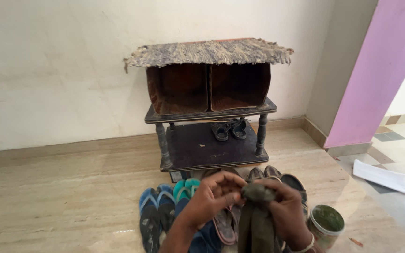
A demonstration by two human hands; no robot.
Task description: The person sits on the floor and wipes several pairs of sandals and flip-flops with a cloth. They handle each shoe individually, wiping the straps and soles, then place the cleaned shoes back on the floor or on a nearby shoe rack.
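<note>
Beige stone floor is meeting a white wall; a pink pillar is standing at right. A dark shoe rack is holding small black sandals on its lower shelf. An open tin is showing green contents. Left hand and right hand are clamping together on a dark cloth above the slippers.

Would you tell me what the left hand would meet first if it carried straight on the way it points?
The left hand points right, at the dark green cloth it already touches, with the right hand just behind. Depth is hard to judge, so this is a best reading.
</note>
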